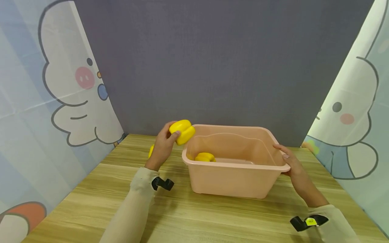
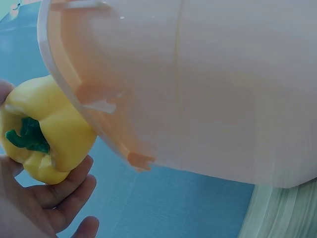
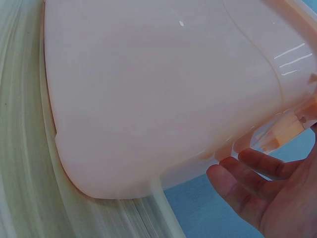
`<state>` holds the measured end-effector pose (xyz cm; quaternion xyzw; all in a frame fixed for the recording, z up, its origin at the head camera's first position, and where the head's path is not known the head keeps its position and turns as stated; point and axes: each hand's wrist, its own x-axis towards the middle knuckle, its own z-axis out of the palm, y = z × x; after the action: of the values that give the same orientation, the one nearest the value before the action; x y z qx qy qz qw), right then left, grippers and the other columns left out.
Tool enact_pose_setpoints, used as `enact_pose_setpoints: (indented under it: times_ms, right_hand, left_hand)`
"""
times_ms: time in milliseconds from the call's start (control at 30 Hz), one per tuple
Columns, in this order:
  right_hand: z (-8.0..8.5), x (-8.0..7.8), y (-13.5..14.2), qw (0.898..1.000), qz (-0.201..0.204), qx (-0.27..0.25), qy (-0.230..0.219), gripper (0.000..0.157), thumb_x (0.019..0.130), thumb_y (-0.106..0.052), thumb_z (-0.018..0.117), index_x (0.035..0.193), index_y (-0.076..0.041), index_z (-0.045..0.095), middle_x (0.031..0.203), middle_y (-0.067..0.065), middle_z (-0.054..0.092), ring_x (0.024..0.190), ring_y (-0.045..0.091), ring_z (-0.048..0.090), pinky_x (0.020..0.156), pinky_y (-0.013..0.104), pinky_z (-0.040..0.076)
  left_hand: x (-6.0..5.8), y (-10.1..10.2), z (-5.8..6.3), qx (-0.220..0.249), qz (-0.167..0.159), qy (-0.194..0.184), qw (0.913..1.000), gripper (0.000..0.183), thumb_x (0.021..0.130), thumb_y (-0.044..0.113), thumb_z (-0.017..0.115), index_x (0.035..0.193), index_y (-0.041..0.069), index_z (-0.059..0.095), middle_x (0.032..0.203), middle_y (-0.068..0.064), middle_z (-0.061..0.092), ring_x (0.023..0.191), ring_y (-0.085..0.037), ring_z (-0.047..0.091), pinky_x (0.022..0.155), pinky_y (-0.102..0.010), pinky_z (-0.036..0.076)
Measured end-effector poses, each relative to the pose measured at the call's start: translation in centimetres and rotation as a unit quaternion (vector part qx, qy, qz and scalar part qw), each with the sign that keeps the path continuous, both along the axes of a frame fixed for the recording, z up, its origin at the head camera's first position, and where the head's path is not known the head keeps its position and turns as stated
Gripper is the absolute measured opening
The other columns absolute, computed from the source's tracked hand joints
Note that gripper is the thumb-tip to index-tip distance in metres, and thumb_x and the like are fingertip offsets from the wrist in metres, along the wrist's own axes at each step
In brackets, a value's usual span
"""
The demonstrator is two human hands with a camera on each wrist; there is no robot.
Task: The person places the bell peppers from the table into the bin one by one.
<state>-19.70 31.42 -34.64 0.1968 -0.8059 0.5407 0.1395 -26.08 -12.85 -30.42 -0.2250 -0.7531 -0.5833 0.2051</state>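
Pink tub point(image 1: 232, 180) with yellow pepper point(image 1: 205, 157) inside

Yellow peppers: 2 clear, 1 held pepper point(image 1: 184, 130), 1 pepper in tub point(image 1: 205, 157). Plus 1 yellow item point(image 1: 150, 151), mostly hidden, can't ID. Pink tubs point(image 1: 234, 179): 1. Hands: 2, left hand point(image 1: 163, 145), right hand point(image 1: 293, 166). Black wrist mounts point(image 1: 162, 183): 2.

In front of you, the table point(image 1: 88, 199) spans the lower part of the head view, its surface a yellowish-brown wood grain with streaks running mostly from side to side. Upright on it, right of the frame's centre, you have a pink plastic bin point(image 1: 231, 180), open side up. Left of centre, you see part of a yellow object point(image 1: 150, 151) on the table, the rest hidden.
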Motion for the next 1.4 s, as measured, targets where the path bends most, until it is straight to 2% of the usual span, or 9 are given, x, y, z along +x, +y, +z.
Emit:
enact_pose_setpoints:
  times_ms: [300, 533, 933, 1200, 1400]
  right_hand:
    - [0.1, 0.0, 0.1, 1.0, -0.001, 0.0, 0.003, 0.048, 0.11, -0.032, 0.021, 0.154, -0.022, 0.036, 0.138, -0.009, 0.04, 0.102, 0.008, 0.059, 0.075, 0.028, 0.052]
    - [0.3, 0.0, 0.2, 1.0, -0.008, 0.005, 0.003, 0.049, 0.11, -0.033, 0.02, 0.155, -0.02, 0.035, 0.139, -0.009, 0.04, 0.103, 0.007, 0.058, 0.075, 0.029, 0.052]
    - [0.4, 0.0, 0.1, 1.0, -0.008, 0.007, 0.004, 0.049, 0.11, -0.033, 0.021, 0.155, -0.021, 0.035, 0.139, -0.012, 0.04, 0.104, 0.007, 0.058, 0.076, 0.028, 0.052]
    - [-0.2, 0.1, 0.0, 1.0, -0.007, -0.006, 0.004, 0.048, 0.111, -0.032, 0.021, 0.154, -0.02, 0.036, 0.138, -0.011, 0.042, 0.102, 0.008, 0.06, 0.075, 0.028, 0.052]
    - [-0.3, 0.0, -0.2, 1.0, -0.01, 0.0, 0.007, 0.049, 0.111, -0.032, 0.021, 0.155, -0.018, 0.034, 0.14, -0.013, 0.039, 0.104, 0.008, 0.059, 0.075, 0.028, 0.052]
  left_hand:
    - [0.5, 0.7, 0.6, 0.0, -0.024, -0.006, 0.9997, 0.045, 0.103, 0.02, 0.055, 0.145, 0.006, 0.046, 0.123, -0.019, 0.057, 0.098, -0.026, 0.058, 0.083, -0.031, 0.05]
    - [0.6, 1.4, 1.1, -0.021, -0.053, -0.02, 0.9982, 0.046, 0.103, 0.017, 0.053, 0.146, 0.004, 0.044, 0.122, -0.018, 0.059, 0.099, -0.024, 0.06, 0.086, -0.034, 0.051]
    - [1.2, 1.7, 1.0, -0.024, -0.074, -0.039, 0.9962, 0.046, 0.102, 0.033, 0.06, 0.144, 0.017, 0.049, 0.124, -0.012, 0.061, 0.104, -0.027, 0.061, 0.088, -0.04, 0.053]
    - [1.4, 1.9, 1.0, -0.067, -0.068, -0.048, 0.9943, 0.05, 0.098, 0.041, 0.064, 0.143, 0.023, 0.052, 0.127, -0.004, 0.061, 0.11, -0.024, 0.06, 0.087, -0.041, 0.054]
    - [1.4, 1.6, 0.8, -0.072, -0.088, -0.063, 0.9915, 0.051, 0.098, 0.046, 0.063, 0.144, 0.028, 0.051, 0.127, -0.001, 0.061, 0.111, -0.023, 0.06, 0.089, -0.042, 0.053]
